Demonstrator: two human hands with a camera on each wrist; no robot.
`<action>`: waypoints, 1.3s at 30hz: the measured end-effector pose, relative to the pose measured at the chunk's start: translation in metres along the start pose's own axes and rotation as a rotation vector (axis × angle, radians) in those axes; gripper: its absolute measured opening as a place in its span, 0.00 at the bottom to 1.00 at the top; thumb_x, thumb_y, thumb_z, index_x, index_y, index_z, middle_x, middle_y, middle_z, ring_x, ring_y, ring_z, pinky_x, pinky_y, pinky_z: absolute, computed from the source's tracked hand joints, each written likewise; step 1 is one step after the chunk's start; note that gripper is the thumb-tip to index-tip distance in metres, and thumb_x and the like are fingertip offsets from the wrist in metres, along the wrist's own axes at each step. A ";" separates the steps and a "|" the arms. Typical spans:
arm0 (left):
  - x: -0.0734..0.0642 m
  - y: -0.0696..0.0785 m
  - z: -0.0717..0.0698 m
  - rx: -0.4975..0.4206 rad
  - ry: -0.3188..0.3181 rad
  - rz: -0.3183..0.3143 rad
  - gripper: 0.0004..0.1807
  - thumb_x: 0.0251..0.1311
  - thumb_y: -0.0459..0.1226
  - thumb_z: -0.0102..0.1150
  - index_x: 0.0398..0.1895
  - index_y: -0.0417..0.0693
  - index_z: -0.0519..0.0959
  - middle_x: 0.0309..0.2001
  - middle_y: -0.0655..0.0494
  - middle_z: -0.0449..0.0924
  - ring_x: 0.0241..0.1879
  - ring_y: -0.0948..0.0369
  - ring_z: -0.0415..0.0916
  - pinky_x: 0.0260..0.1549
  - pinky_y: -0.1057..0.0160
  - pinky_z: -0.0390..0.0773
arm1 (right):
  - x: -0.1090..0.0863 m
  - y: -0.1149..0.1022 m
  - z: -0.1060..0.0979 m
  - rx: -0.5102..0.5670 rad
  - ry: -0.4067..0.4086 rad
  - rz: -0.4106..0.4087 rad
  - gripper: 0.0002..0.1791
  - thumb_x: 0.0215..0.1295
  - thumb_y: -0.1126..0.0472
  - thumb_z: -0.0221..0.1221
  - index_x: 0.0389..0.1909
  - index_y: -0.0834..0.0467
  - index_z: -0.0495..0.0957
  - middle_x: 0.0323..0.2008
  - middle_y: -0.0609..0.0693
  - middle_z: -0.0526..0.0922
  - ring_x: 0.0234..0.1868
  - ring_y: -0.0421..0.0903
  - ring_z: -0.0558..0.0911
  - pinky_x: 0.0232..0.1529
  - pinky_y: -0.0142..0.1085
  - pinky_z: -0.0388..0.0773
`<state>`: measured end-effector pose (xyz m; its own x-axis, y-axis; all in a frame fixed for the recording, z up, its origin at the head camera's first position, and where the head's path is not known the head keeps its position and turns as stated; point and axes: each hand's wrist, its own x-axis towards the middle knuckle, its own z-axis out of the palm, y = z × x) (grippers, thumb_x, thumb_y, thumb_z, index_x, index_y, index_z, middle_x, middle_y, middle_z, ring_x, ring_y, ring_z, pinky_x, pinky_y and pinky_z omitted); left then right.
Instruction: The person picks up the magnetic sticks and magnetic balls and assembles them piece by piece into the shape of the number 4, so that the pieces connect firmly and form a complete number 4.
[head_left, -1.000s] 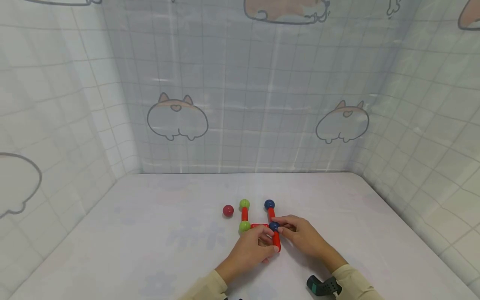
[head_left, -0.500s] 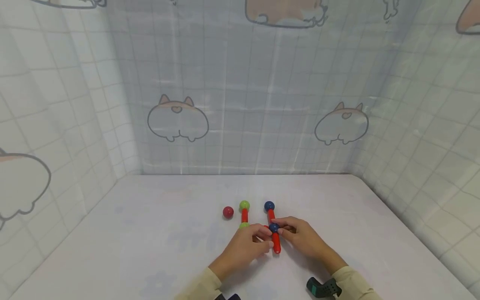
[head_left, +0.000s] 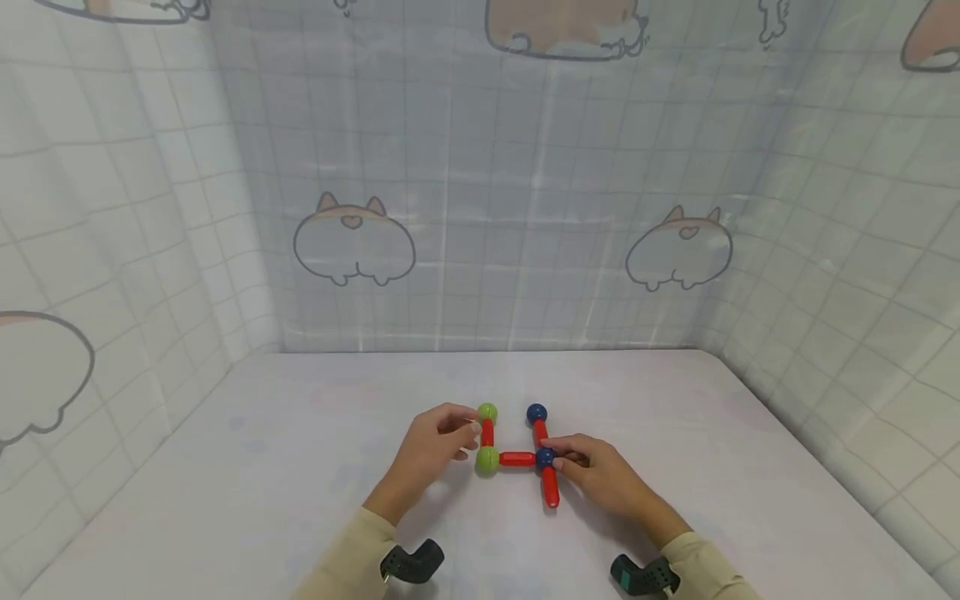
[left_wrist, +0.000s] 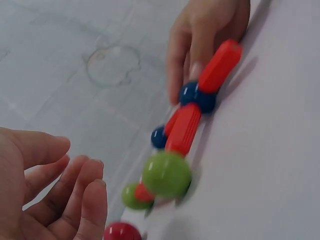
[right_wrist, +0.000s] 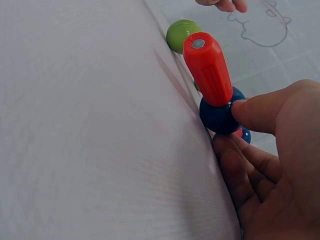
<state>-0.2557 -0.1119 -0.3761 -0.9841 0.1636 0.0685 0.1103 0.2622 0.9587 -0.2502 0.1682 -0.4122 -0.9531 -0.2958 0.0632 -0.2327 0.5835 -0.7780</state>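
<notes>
On the table lies a frame of red magnetic rods and balls. My right hand [head_left: 603, 475] pinches its near blue ball [right_wrist: 215, 116] between thumb and fingers. From that ball a red rod [head_left: 551, 488] points toward me with a bare end, another runs back to the far blue ball [head_left: 536, 413], and a crosswise rod [head_left: 517, 459] joins the near green ball [head_left: 487, 461]. A short rod links this to the far green ball [head_left: 487, 412]. Beside the green balls, my left hand [head_left: 427, 450] has its fingers loosely bent around nothing. A loose red ball [left_wrist: 122, 231] shows below its fingertips in the left wrist view.
A white table [head_left: 247, 475] carries everything. Grid-patterned curtains with cartoon animals [head_left: 480, 208] stand behind it and at both sides. Each wrist wears a dark strap, the left strap [head_left: 412, 562] close over the table.
My left hand has left the crosswise rod and moved left and back, beside the green balls, now covering the red ball in the head view. My right hand keeps its pinch on the blue ball.
</notes>
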 end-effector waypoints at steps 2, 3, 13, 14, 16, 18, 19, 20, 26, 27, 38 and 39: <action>0.003 -0.005 -0.007 0.006 0.040 -0.012 0.15 0.69 0.41 0.61 0.54 0.43 0.80 0.44 0.46 0.82 0.41 0.53 0.81 0.41 0.61 0.83 | 0.001 0.001 0.000 -0.004 0.001 0.002 0.17 0.70 0.57 0.62 0.58 0.46 0.82 0.53 0.46 0.81 0.46 0.44 0.78 0.48 0.34 0.78; 0.004 -0.008 -0.010 0.008 0.061 -0.019 0.16 0.69 0.41 0.61 0.54 0.43 0.80 0.43 0.47 0.83 0.41 0.54 0.82 0.41 0.61 0.83 | 0.001 0.002 0.000 -0.005 0.002 0.001 0.17 0.70 0.57 0.62 0.58 0.46 0.82 0.53 0.46 0.81 0.46 0.44 0.78 0.47 0.34 0.78; 0.012 -0.023 -0.028 0.024 0.185 -0.084 0.16 0.69 0.40 0.61 0.54 0.42 0.80 0.44 0.49 0.82 0.43 0.54 0.81 0.42 0.62 0.83 | 0.000 0.001 0.000 0.011 0.000 -0.003 0.17 0.70 0.56 0.62 0.58 0.46 0.82 0.52 0.45 0.81 0.45 0.44 0.78 0.47 0.35 0.78; 0.013 -0.024 -0.028 0.028 0.193 -0.089 0.15 0.69 0.40 0.61 0.54 0.42 0.80 0.44 0.49 0.82 0.42 0.54 0.81 0.42 0.62 0.82 | 0.000 0.001 -0.001 0.012 -0.002 -0.002 0.17 0.70 0.56 0.62 0.58 0.47 0.82 0.52 0.45 0.81 0.45 0.44 0.79 0.47 0.34 0.79; 0.015 -0.025 -0.027 0.039 0.203 -0.096 0.15 0.68 0.40 0.61 0.54 0.42 0.80 0.43 0.50 0.81 0.42 0.54 0.81 0.41 0.62 0.82 | 0.000 0.000 -0.002 0.009 -0.001 -0.001 0.17 0.70 0.56 0.62 0.58 0.47 0.82 0.52 0.45 0.81 0.46 0.44 0.79 0.47 0.34 0.79; 0.017 -0.027 -0.025 0.059 0.205 -0.097 0.15 0.68 0.40 0.61 0.53 0.42 0.80 0.44 0.50 0.81 0.41 0.55 0.80 0.40 0.62 0.82 | -0.001 -0.001 -0.003 0.006 0.005 -0.002 0.17 0.70 0.56 0.62 0.58 0.47 0.82 0.52 0.45 0.81 0.45 0.44 0.79 0.47 0.35 0.79; 0.019 -0.028 -0.024 0.071 0.205 -0.105 0.15 0.67 0.41 0.62 0.53 0.43 0.81 0.45 0.50 0.80 0.41 0.55 0.80 0.40 0.62 0.82 | -0.001 -0.002 -0.004 0.006 0.009 -0.003 0.17 0.70 0.57 0.62 0.58 0.47 0.82 0.51 0.45 0.81 0.45 0.44 0.79 0.47 0.35 0.79; 0.020 -0.029 -0.023 0.088 0.205 -0.115 0.15 0.67 0.41 0.62 0.53 0.45 0.81 0.46 0.51 0.80 0.41 0.55 0.79 0.40 0.61 0.82 | -0.001 -0.002 -0.004 0.005 0.011 -0.004 0.16 0.70 0.57 0.62 0.58 0.47 0.82 0.51 0.45 0.81 0.45 0.44 0.78 0.46 0.35 0.79; 0.028 -0.034 -0.016 0.291 0.169 -0.146 0.21 0.64 0.47 0.66 0.57 0.50 0.79 0.56 0.48 0.78 0.52 0.49 0.76 0.50 0.49 0.80 | -0.003 0.000 -0.002 0.012 0.004 0.000 0.17 0.70 0.56 0.62 0.58 0.48 0.82 0.51 0.45 0.81 0.44 0.45 0.77 0.45 0.34 0.79; 0.029 -0.035 -0.015 0.322 0.160 -0.137 0.22 0.63 0.47 0.66 0.58 0.50 0.79 0.57 0.47 0.78 0.55 0.48 0.75 0.52 0.46 0.78 | -0.003 0.001 -0.001 0.014 0.005 -0.002 0.17 0.70 0.56 0.62 0.58 0.48 0.82 0.51 0.46 0.81 0.44 0.45 0.77 0.45 0.34 0.79; 0.031 -0.036 -0.010 0.431 0.128 -0.108 0.19 0.59 0.42 0.69 0.54 0.53 0.82 0.53 0.48 0.79 0.54 0.49 0.74 0.48 0.47 0.79 | -0.004 0.005 0.002 0.026 -0.003 -0.017 0.17 0.70 0.56 0.62 0.59 0.48 0.82 0.53 0.47 0.80 0.46 0.45 0.78 0.47 0.35 0.79; 0.030 -0.036 -0.010 0.427 0.132 -0.107 0.19 0.59 0.41 0.69 0.54 0.52 0.82 0.52 0.48 0.79 0.53 0.49 0.75 0.47 0.48 0.80 | -0.003 0.005 0.002 0.029 -0.008 -0.019 0.17 0.70 0.56 0.62 0.59 0.48 0.82 0.53 0.47 0.80 0.46 0.45 0.78 0.47 0.35 0.79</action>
<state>-0.2904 -0.1256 -0.4060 -0.9993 -0.0011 0.0363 0.0271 0.6442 0.7644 -0.2479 0.1702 -0.4174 -0.9469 -0.3128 0.0737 -0.2454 0.5555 -0.7945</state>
